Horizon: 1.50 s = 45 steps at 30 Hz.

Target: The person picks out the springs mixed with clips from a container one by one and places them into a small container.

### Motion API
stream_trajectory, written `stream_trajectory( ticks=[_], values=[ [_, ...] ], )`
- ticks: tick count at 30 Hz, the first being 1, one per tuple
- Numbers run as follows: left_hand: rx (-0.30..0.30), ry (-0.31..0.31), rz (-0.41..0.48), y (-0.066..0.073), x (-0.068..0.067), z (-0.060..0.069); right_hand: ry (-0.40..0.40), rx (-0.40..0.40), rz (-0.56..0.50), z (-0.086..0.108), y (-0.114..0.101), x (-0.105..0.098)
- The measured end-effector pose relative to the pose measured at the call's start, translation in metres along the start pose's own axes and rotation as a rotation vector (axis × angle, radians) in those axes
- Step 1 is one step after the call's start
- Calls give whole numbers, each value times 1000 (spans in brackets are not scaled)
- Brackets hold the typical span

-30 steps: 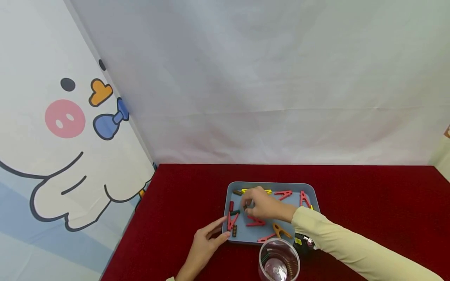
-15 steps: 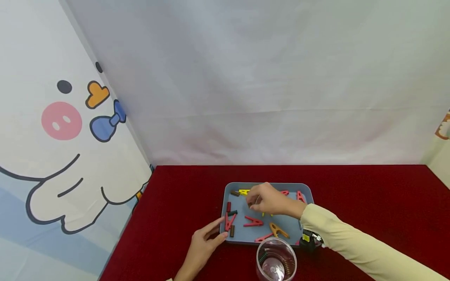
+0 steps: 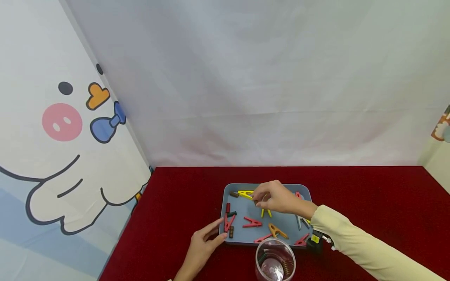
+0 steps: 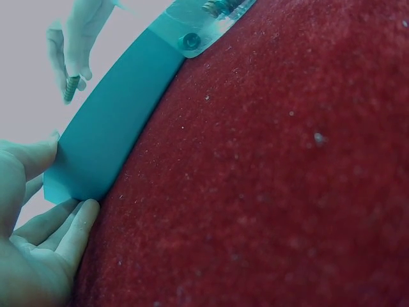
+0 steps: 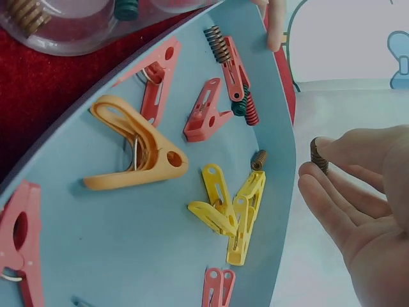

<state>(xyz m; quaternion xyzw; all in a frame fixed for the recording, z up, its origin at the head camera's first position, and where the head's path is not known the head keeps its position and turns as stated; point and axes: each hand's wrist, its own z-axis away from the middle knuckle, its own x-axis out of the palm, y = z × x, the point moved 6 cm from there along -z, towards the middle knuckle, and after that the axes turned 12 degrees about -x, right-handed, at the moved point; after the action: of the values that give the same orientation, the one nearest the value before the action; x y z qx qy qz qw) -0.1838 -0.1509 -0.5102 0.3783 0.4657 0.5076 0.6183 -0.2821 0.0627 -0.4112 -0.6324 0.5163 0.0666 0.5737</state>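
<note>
My right hand [image 3: 281, 199] is above the blue-grey tray [image 3: 242, 239] and pinches a small bronze coil spring [image 5: 317, 156] between thumb and fingertips. In the left wrist view that spring [image 4: 71, 89] hangs clear of the tray wall. My left hand [image 3: 200, 248] touches the tray's near left corner with its thumb and fairly straight fingers. Inside the tray lie red clips [image 3: 252, 222], yellow clips [image 5: 245, 217] and an orange clip [image 5: 137, 150]. More springs lie along its left side, among them a bronze one [image 5: 217, 45] and a red one [image 5: 251, 109].
A clear round jar [image 3: 275, 244] stands against the tray's front edge, with several springs inside. Dark red cloth [image 3: 190, 195] covers the table. A white curtain [image 3: 281, 117] hangs behind, and a cartoon-printed sheet [image 3: 116, 164] is at the left.
My right hand has lifted the spring off the tray floor and drawn it to the right. My left hand stays at the tray corner. The head view has shifted slightly.
</note>
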Motion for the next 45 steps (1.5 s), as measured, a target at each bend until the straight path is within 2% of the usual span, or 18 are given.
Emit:
stream_trajectory(
  ticks=[9, 18, 29, 45],
  values=[
    [10, 6, -17, -2, -1, -1, 11, 23, -5, 8, -3, -4],
    [15, 3, -17, -1, -1, -1, 51, -4, -15, 18, -6, -6],
    [32, 5, -8, 2, 0, 0, 70, 27, -44, 26, -16, -9],
    [36, -3, 19, 2, 1, -1, 108, 12, -126, 44, -26, -11]
  ],
)
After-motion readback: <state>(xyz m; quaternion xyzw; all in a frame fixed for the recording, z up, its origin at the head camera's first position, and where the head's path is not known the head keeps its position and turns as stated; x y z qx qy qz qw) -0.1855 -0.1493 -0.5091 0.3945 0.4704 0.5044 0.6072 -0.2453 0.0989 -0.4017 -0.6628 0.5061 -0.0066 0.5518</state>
